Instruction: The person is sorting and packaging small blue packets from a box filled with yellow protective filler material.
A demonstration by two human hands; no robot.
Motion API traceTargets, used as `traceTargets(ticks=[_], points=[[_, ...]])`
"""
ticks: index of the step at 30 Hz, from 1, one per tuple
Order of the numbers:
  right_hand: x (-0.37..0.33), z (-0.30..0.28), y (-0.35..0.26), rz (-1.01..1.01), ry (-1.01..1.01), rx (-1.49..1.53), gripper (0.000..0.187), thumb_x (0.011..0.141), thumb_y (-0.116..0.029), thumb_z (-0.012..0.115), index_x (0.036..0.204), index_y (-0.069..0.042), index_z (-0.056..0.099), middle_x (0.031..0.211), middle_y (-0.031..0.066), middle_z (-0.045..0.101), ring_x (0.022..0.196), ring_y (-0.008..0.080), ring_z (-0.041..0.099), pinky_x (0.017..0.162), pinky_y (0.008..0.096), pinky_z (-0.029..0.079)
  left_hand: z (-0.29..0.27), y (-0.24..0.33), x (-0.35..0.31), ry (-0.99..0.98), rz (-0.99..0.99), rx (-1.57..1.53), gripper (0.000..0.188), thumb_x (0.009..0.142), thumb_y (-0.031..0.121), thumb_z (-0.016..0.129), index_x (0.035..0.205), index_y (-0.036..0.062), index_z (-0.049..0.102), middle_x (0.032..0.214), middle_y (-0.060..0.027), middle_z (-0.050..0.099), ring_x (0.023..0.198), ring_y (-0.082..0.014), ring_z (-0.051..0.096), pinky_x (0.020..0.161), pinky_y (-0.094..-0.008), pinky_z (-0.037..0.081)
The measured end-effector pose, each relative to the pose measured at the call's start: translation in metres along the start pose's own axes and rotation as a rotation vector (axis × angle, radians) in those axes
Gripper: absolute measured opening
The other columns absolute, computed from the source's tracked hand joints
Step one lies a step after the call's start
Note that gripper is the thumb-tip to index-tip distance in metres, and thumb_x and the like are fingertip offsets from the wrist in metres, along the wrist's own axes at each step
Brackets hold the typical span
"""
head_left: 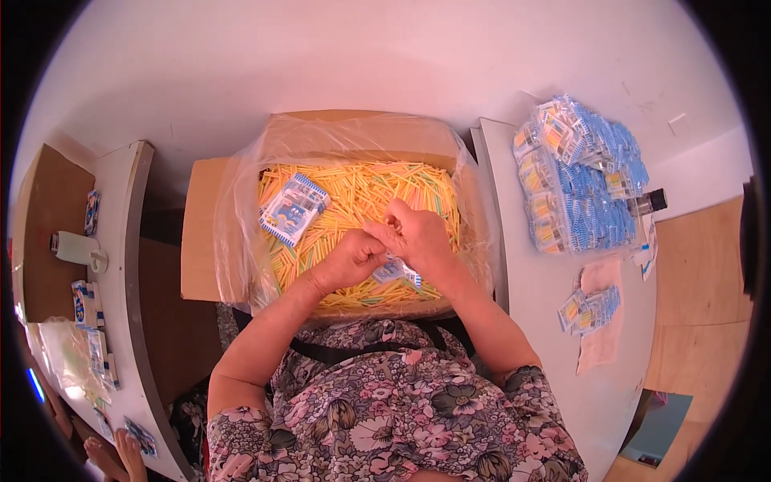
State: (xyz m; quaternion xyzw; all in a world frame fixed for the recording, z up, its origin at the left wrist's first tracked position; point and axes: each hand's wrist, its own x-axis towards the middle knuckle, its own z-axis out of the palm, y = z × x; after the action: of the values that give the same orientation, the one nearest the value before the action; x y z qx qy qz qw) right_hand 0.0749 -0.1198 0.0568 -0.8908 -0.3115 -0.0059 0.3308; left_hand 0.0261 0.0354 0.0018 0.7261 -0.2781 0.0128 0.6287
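Observation:
My left hand (352, 261) and my right hand (419, 237) meet over an open carton (210, 233) lined with clear plastic. Both are closed, fingertips pinched close together; what they grip is too small or hidden to name. Just below them shows a small blue-and-white packet (391, 271), partly covered by my hands; I cannot tell whether it is held or lies loose. The carton is filled with thin sticks (418, 181), mostly yellow with some pink and green. On top of the sticks, left of my hands, lies a stack of flat blue-and-white packets (295, 210).
On the right table (538, 337) stands a big clear bag of filled packets (582, 181), with several loose packets (592, 310) on a pink cloth (601, 353). The left table (128, 265) carries a pale mug (76, 249); another person's hand (128, 454) is at its near end.

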Motion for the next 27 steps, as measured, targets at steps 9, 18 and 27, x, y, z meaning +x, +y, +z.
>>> traceTargets(ticks=[9, 18, 27], points=[[-0.036, -0.024, 0.026, 0.148, 0.108, 0.217, 0.015, 0.080, -0.012, 0.067, 0.072, -0.004, 0.057, 0.058, 0.0075, 0.055, 0.051, 0.0120, 0.055, 0.048, 0.0275, 0.042, -0.011, 0.005, 0.002, 0.175, -0.217, -0.359, 0.009, 0.089, 0.007, 0.061, 0.093, 0.0010, 0.066, 0.102, -0.0030, 0.058, 0.091, -0.0111, 0.054, 0.081, -0.0252, 0.044], [-0.053, -0.037, 0.008, 0.042, 0.009, 0.230, 0.019, 0.080, -0.015, 0.067, 0.069, -0.004, 0.057, 0.057, 0.0033, 0.053, 0.050, 0.0094, 0.050, 0.046, 0.0294, 0.038, -0.012, 0.010, 0.004, 0.239, -0.325, -0.465, 0.004, 0.080, 0.000, 0.067, 0.079, 0.0032, 0.068, 0.106, -0.0057, 0.059, 0.098, -0.0142, 0.055, 0.085, -0.0274, 0.044], [-0.002, -0.039, 0.012, 0.321, -0.003, 0.708, 0.025, 0.083, -0.018, 0.065, 0.067, 0.000, 0.055, 0.059, -0.0056, 0.045, 0.056, 0.0020, 0.038, 0.047, 0.0230, 0.030, -0.011, 0.010, 0.007, 0.130, -0.308, -0.451, 0.009, 0.080, 0.004, 0.069, 0.089, 0.0038, 0.071, 0.110, -0.0067, 0.059, 0.103, -0.0165, 0.054, 0.090, -0.0295, 0.043]])
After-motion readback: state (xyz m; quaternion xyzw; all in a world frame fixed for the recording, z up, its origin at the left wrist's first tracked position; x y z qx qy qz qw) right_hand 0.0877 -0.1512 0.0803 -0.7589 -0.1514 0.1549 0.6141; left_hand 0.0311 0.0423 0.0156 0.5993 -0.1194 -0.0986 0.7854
